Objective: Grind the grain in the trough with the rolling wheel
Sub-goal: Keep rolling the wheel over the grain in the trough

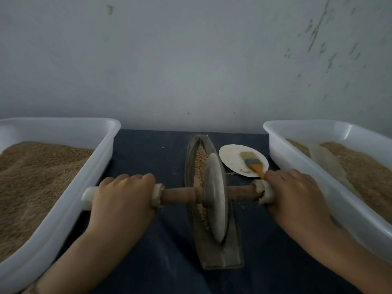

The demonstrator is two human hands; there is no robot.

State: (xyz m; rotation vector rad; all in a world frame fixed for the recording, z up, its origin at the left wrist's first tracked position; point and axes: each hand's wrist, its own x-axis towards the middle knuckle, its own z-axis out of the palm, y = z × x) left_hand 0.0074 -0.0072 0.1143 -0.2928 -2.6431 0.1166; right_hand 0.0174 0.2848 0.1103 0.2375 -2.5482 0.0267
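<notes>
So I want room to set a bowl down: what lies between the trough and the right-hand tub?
In the head view, a small white plate with an orange-handled brush on it lies between the trough and the right tub, on the dark cloth.

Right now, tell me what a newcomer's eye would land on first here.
First the grey rolling wheel standing in the boat-shaped trough at centre, with the left hand and right hand gripping its axle ends. Next, two white tubs heaped with grain, left and right. Behind the right hand, a brush lies on a small plate.
</notes>
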